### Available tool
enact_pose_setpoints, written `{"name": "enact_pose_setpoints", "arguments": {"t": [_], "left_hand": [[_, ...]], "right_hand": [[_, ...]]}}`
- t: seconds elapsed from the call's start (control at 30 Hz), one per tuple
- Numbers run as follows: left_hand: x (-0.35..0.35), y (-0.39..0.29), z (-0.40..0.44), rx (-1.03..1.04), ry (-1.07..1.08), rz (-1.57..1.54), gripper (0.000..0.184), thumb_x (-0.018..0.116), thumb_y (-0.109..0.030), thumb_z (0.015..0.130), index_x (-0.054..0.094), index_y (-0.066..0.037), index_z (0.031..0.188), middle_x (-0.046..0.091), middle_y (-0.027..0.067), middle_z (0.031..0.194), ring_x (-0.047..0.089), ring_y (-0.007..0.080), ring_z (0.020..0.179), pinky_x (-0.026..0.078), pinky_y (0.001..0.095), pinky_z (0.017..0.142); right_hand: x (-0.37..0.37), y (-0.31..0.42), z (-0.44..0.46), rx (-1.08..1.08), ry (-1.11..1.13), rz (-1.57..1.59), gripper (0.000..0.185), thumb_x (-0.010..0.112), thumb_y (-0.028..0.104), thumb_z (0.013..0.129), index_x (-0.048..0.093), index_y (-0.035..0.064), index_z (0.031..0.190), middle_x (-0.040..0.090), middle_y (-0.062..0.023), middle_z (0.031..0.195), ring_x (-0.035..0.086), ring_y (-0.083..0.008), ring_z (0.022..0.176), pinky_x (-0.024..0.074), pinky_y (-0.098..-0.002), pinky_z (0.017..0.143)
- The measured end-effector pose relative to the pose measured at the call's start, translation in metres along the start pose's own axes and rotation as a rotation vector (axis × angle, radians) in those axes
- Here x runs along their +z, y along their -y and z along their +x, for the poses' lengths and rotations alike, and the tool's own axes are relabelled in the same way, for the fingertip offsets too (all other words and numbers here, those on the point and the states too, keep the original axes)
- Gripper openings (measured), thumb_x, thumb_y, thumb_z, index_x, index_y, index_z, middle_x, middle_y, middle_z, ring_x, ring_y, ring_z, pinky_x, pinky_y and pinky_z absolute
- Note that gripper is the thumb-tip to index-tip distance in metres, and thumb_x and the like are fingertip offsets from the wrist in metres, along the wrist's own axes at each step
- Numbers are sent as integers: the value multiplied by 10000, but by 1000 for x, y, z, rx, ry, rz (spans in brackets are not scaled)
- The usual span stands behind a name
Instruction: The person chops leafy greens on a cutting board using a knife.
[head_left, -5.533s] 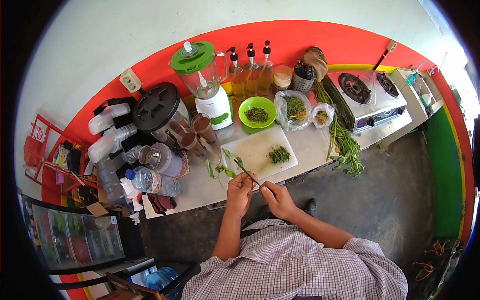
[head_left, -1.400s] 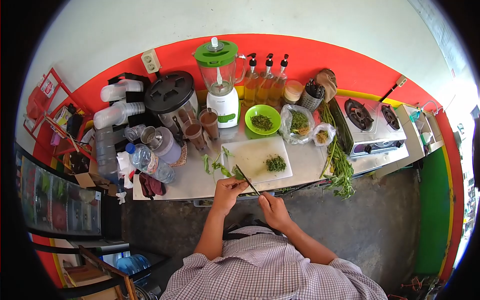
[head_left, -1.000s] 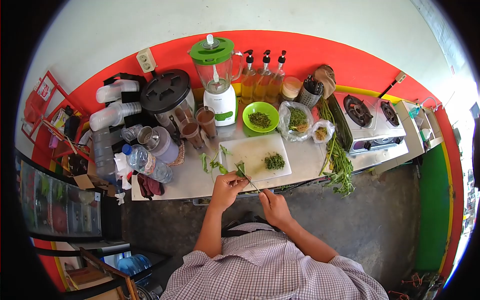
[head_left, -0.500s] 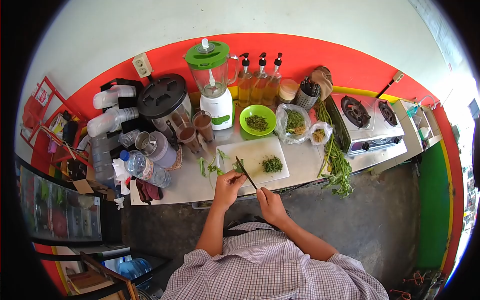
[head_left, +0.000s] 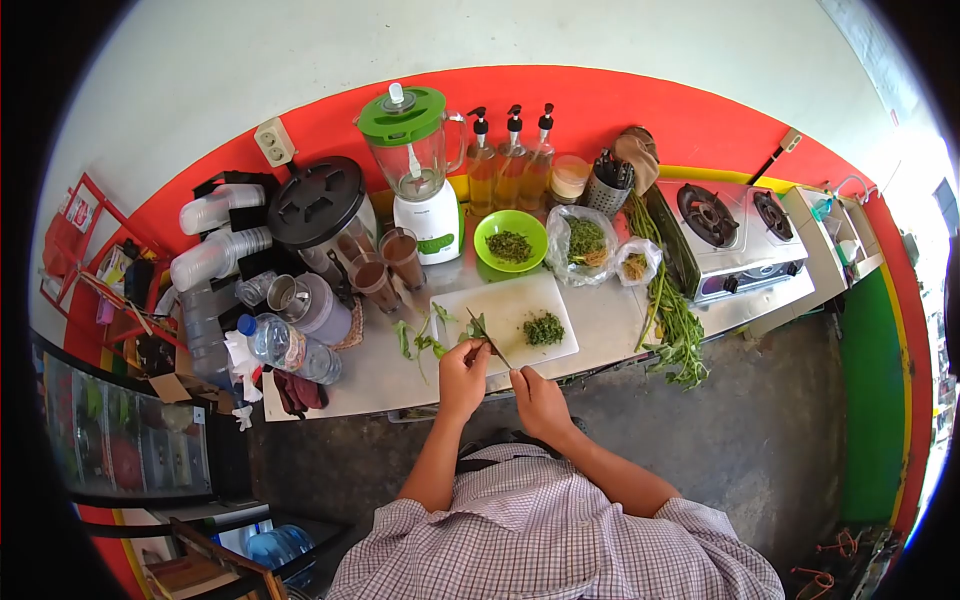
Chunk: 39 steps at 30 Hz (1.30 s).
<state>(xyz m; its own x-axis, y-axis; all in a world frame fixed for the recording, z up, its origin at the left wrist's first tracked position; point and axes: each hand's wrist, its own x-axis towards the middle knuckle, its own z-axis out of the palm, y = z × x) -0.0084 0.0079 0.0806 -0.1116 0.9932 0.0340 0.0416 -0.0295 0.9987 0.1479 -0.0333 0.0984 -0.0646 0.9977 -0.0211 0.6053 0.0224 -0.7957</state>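
My right hand (head_left: 541, 400) is closed round the handle end of a thin dark knife (head_left: 494, 346), its blade slanting up and left. Between the fingers of my left hand (head_left: 464, 376) is a green leaf (head_left: 475, 325), touching or very near the blade. Both hands are at the front edge of a white cutting board (head_left: 505, 297). Chopped greens (head_left: 543, 328) lie in a small heap on the board's right part. Loose leafy stems (head_left: 420, 340) rest on the counter left of the board.
Behind the board are a green bowl (head_left: 510, 240), a blender (head_left: 426, 220), pump bottles (head_left: 511, 170) and bagged greens (head_left: 586, 240). Leafy stalks (head_left: 680, 340) hang over the counter's edge beside the stove (head_left: 740, 230). Brown cups (head_left: 376, 280) and a water bottle (head_left: 290, 348) stand left.
The knife has swung several times against the leaf in my left hand, its angle changing between frames. Both hands stay in front of the board. The view has shifted slightly.
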Motion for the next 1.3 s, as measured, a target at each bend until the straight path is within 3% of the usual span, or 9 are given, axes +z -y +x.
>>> {"name": "enact_pose_setpoints", "arguments": {"t": [0.03, 0.17, 0.5, 0.57, 0.77, 0.97, 1.1, 1.17, 1.3], "left_hand": [[0, -1, -1, -49, -17, -28, 163, 616, -63, 982, 712, 60, 1027, 726, 53, 891, 642, 82, 797, 501, 236, 733], [0, 8, -3, -19, -65, -14, 180, 635, -98, 975, 711, 63, 1003, 730, 63, 861, 641, 90, 752, 499, 258, 695], [-1, 43, 7, -231, -164, -139, 186, 645, -84, 965, 712, 74, 1036, 732, 92, 916, 676, 140, 839, 528, 276, 773], [-3, 47, 8, -264, -174, -90, 187, 650, -90, 963, 711, 70, 1039, 732, 91, 919, 674, 140, 852, 526, 277, 783], [0, 39, 9, -219, 26, -141, 166, 651, -86, 965, 712, 53, 1034, 727, 74, 923, 657, 115, 851, 509, 267, 776], [-3, 39, 2, -212, 162, 25, 182, 671, -120, 950, 713, 44, 1018, 734, 71, 883, 663, 115, 822, 493, 275, 723], [-6, 35, -3, -168, 108, 36, 184, 702, -104, 921, 717, 46, 1027, 747, 93, 906, 693, 133, 837, 520, 274, 733], [-3, 36, -3, -181, 35, -12, 182, 710, -93, 912, 721, 47, 1027, 751, 101, 904, 702, 139, 831, 532, 275, 734], [-6, 46, -7, -221, 36, 16, 181, 721, -68, 901, 725, 58, 1030, 754, 114, 890, 714, 148, 816, 552, 270, 730]], "right_hand": [[-2, 4, 0, 29, 6, 6, 371, 497, 299, 1039, 575, -20, 866, 605, -274, 711, 594, -492, 694, 438, -548, 611], [2, 5, -1, 94, 13, 20, 361, 507, 316, 1033, 596, -11, 910, 629, -267, 737, 614, -481, 712, 455, -543, 632], [7, -3, 30, 102, 125, 29, 358, 558, 384, 1003, 641, 39, 1054, 681, -212, 741, 666, -430, 706, 506, -510, 649], [8, -4, 37, 78, 80, 119, 343, 611, 337, 985, 643, 8, 1077, 616, -148, 652, 589, -255, 571, 450, -393, 580], [13, -10, 40, 30, 45, 250, 259, 708, 236, 920, 649, -15, 947, 542, -73, 617, 477, -138, 558, 408, -332, 548], [6, -17, 40, 118, 60, 354, 219, 716, 196, 904, 650, -13, 906, 541, 3, 611, 442, -69, 551, 366, -291, 512], [11, -25, 43, 102, 112, 358, 201, 714, 186, 900, 649, -4, 899, 538, 10, 602, 439, -67, 536, 357, -285, 502], [10, -21, 47, 143, 131, 323, 213, 732, 182, 863, 673, -21, 892, 593, -54, 644, 510, -122, 584, 437, -311, 561], [20, -28, 48, 140, 151, 318, 201, 717, 173, 868, 676, -22, 891, 601, -57, 652, 513, -116, 589, 442, -307, 565]]}}
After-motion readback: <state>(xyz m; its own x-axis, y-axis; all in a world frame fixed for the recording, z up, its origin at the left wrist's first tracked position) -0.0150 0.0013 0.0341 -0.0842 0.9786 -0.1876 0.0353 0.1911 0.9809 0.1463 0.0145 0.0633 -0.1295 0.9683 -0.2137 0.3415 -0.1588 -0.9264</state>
